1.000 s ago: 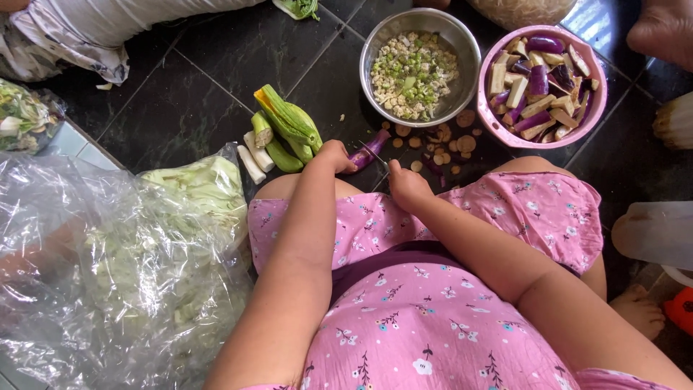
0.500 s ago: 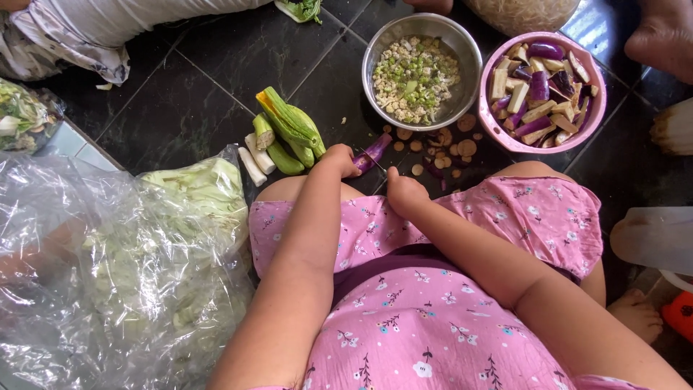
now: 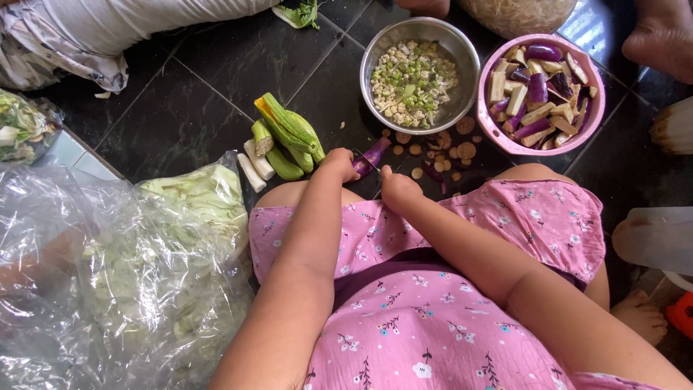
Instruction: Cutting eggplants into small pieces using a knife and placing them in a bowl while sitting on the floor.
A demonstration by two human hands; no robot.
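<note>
Since a second ago little moves: left hand [image 3: 338, 163] stays clamped on the purple eggplant [image 3: 373, 154], right hand [image 3: 397, 188] closed just beside it over the floor [image 3: 188, 108], its grip hidden

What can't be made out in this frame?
- Head view: a thin blade by the purple eggplant piece is too small to identify.
- The grip of the left hand and right hand: fingers curl away from the camera.
- Contents of the clear plastic bag: blurred by glare.

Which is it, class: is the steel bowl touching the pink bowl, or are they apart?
Apart. The head view shows a narrow strip of dark floor tile between the steel bowl rim and the pink bowl rim.
</note>
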